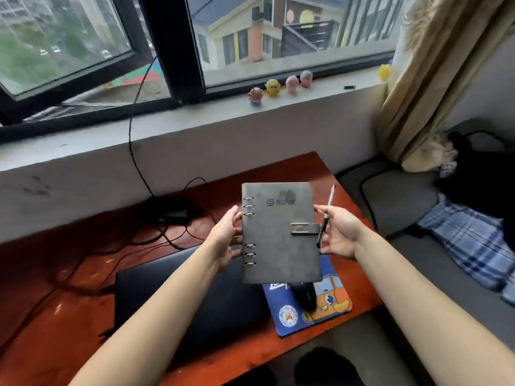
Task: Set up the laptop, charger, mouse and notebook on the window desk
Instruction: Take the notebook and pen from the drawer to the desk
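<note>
the notebook (280,232) is up in the air between both hands, cover facing up, closed, its clasp on the right edge and the rings down the left. the left hand (227,238) grips the ring side, thumb on top near the upper rings, fingers curled under. the right hand (338,232) is at the clasp side, half open, fingertips touching the notebook's edge, and a pen (326,218) sits across its palm and fingers, pointing away toward the window; whether that hand really bears the notebook's weight is hard to tell. below the notebook, on the desk (69,288), the closed laptop (172,288) lies under the left forearm. just to its right is the mouse pad (331,296) with the mouse (305,296) on it, partly hidden by the notebook. cables (167,224) tangle at the back left of the desk, one running up to the window.
</note>
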`<state>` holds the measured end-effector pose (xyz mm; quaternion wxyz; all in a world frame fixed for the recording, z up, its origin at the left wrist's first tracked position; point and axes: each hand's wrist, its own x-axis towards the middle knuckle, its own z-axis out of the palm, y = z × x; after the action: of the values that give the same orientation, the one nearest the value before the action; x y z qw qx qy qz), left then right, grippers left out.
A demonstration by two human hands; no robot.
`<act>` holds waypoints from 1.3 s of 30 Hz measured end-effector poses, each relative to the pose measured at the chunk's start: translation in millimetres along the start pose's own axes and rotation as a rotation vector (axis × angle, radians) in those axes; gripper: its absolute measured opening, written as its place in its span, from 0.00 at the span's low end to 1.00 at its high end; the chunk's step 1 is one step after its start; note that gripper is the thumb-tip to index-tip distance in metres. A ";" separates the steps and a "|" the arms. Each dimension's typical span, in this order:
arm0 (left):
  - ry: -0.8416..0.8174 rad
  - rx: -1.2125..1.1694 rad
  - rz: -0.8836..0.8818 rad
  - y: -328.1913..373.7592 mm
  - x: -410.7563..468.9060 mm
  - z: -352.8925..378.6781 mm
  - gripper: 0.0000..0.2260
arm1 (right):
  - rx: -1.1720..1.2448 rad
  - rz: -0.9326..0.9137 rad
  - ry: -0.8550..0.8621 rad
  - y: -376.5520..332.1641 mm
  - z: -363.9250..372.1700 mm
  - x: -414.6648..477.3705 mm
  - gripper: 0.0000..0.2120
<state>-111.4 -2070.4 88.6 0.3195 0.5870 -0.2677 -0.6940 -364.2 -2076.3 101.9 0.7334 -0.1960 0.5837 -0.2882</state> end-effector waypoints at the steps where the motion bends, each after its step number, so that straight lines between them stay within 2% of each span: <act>1: -0.006 0.005 -0.022 2.9 12.8 8.2 0.21 | -0.003 0.012 0.034 -5.0 -7.2 7.9 0.14; 5: 0.031 -0.036 -0.070 8.2 66.1 34.7 0.19 | 0.032 0.047 0.095 -21.3 -37.4 46.6 0.19; 14: 0.170 -0.074 -0.179 4.7 175.2 108.5 0.18 | -0.133 0.073 0.237 -80.7 -103.9 158.5 0.11; 18: 0.235 -0.052 -0.208 1.4 207.1 132.9 0.21 | -0.170 0.102 0.241 -85.2 -125.4 200.3 0.16; 23: 0.247 -0.064 -0.265 -12.8 222.6 151.1 0.20 | -0.363 0.065 0.214 -76.8 -145.9 229.2 0.22; 27: 0.225 -0.115 -0.256 -22.3 221.0 157.9 0.20 | -0.455 0.028 0.163 -66.9 -149.4 233.5 0.21; 29: 0.211 -0.113 -0.255 -24.1 216.2 155.7 0.22 | -0.460 0.017 0.142 -65.6 -153.3 233.5 0.22; 31: 0.224 -0.097 -0.270 -19.8 206.6 150.9 0.30 | -0.426 0.017 0.148 -66.6 -155.8 231.5 0.23; 33: 0.216 -0.042 -0.261 -15.1 197.2 145.0 0.34 | -0.328 0.019 0.192 -66.1 -157.4 227.2 0.20; 36: 0.247 0.123 -0.199 -12.0 184.7 132.7 0.32 | -0.199 -0.004 0.294 -60.2 -155.5 213.7 0.13; 39: 0.303 0.666 -0.057 -28.5 169.4 108.0 0.30 | -0.154 -0.061 0.383 -42.7 -151.0 202.6 0.09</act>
<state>-239.6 -2180.5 -23.6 0.1273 0.7623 -0.4121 -0.4826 -487.9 -2233.2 -58.6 0.5827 -0.2104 0.7267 -0.2969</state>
